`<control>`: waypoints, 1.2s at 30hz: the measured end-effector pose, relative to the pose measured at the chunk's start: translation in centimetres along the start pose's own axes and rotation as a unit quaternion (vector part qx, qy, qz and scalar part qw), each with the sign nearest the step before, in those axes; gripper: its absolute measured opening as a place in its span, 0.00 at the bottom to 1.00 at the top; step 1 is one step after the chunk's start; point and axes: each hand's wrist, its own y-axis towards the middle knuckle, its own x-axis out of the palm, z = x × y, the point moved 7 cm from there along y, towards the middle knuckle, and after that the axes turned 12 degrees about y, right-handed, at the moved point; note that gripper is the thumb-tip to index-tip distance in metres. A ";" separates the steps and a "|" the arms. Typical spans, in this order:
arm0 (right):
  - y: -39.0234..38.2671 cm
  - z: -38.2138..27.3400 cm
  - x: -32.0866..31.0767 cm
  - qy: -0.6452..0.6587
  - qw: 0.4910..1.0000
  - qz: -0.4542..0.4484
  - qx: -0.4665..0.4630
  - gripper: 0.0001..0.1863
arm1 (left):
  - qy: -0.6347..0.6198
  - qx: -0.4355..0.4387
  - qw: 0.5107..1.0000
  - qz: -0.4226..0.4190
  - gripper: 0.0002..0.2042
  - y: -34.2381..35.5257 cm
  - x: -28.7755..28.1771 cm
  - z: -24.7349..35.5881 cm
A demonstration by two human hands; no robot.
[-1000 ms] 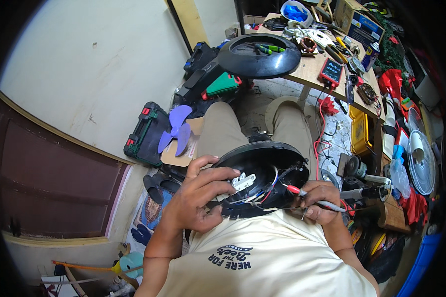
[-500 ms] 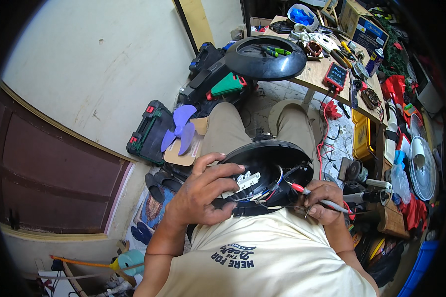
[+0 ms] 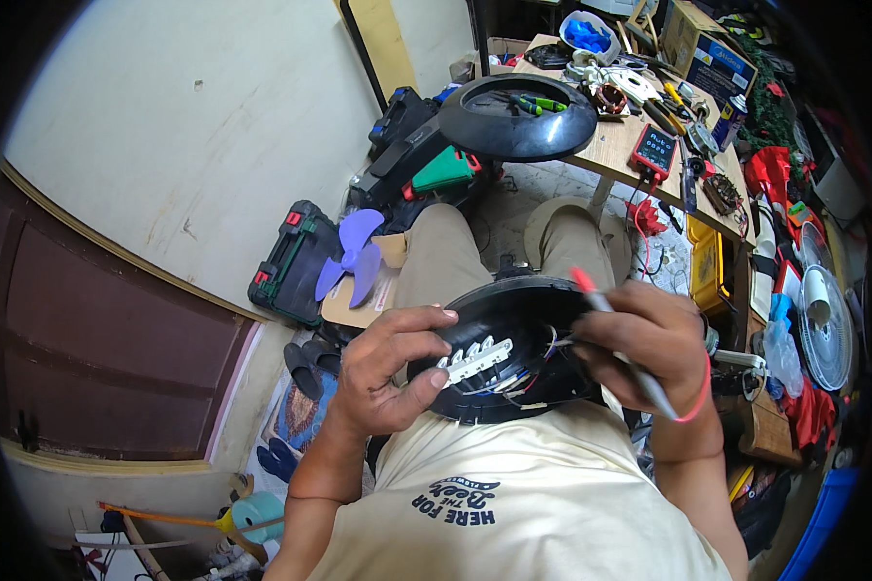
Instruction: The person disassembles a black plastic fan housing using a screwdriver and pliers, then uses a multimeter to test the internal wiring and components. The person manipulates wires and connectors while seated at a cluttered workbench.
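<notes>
On my lap rests a round black fan base housing (image 3: 523, 295), its hollow side up, with thin coloured wires (image 3: 525, 380) inside. My left hand (image 3: 383, 373) pinches the end of a white push-button switch block (image 3: 480, 361) between thumb and fingers, over the left part of the housing. A red-and-grey test probe (image 3: 657, 389) is gripped in my right hand (image 3: 649, 339), above the housing's right side. The probe's red end points up and away from the housing. Blur and the fingers hide what else the right hand may hold.
Ahead right, a wooden table (image 3: 606, 145) carries a red multimeter (image 3: 655, 147), tools and motor parts. A black ring-shaped cover (image 3: 518, 145) overhangs its left corner, with green-handled pliers (image 3: 543, 104) on it. A purple fan blade (image 3: 358, 257) and tool case (image 3: 295, 261) lie left of my legs.
My right hand has lifted the probe and moved inward over the housing, its red end swinging upward. My left hand has shifted slightly, and the switch block has turned to show its buttons.
</notes>
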 end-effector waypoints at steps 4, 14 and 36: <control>5.0 -1.6 4.3 -0.030 0.985 -0.130 -0.112 0.14 | 0.032 -0.012 0.999 0.007 0.13 0.6 0.4 0.3; 6.0 -1.6 7.3 0.009 0.984 -0.159 -0.078 0.11 | 0.048 -0.056 0.993 0.089 0.09 -0.7 0.7 -0.7; 4.1 0.9 6.3 0.330 0.917 -0.223 0.029 0.13 | -0.043 -0.050 0.995 0.070 0.14 0.2 -0.1 -1.8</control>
